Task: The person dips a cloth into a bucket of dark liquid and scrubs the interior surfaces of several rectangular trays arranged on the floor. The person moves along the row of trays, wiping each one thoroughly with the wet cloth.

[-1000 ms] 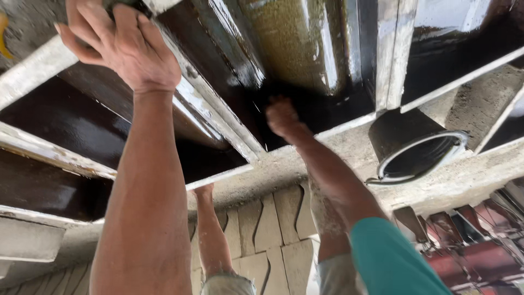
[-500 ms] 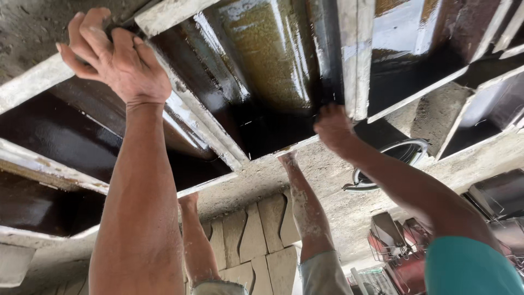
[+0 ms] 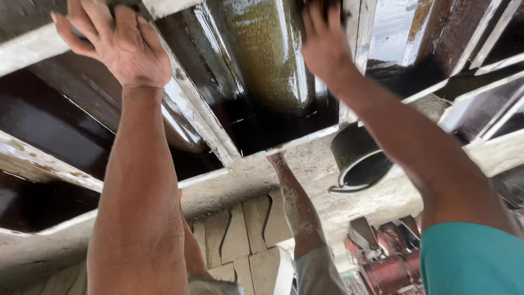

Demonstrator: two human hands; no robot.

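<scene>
Left hand: the left hand (image 3: 117, 46) is at the top left, fingers curled over the upper edge of a pale rail (image 3: 196, 117) of the mould frame (image 3: 49, 164); knuckles face the camera and the grip is closed on that edge.
Right hand: the right hand (image 3: 325, 43) is at the top centre, palm pressed flat against the frame's upright bar (image 3: 349, 71), fingers spread upward; the fingertips run out of view at the top, so whether they hook over anything cannot be told.
Arms: both forearms stretch away from the camera; a teal sleeve (image 3: 472, 262) covers the right upper arm at the lower right.
Frame: a grid of pale, cement-caked ribs around dark, glossy, wet-looking compartments; it fills the upper half of the view and both hands are touching it.
Middle panel: between the two hands sits a shiny curved panel (image 3: 267, 54) with a speckled olive-brown surface.
Bucket: a black bucket (image 3: 357, 158) stands just below and right of the frame's lower edge, near the right forearm, on grey ground.
Legs: two bare, dusty legs (image 3: 297, 210) show between the arms, standing on the ground.
Pavers: interlocking grey blocks (image 3: 248, 229) lie beside the legs.
Red machine: red metal parts (image 3: 385, 251) sit at the lower right, partly hidden by the sleeve.
</scene>
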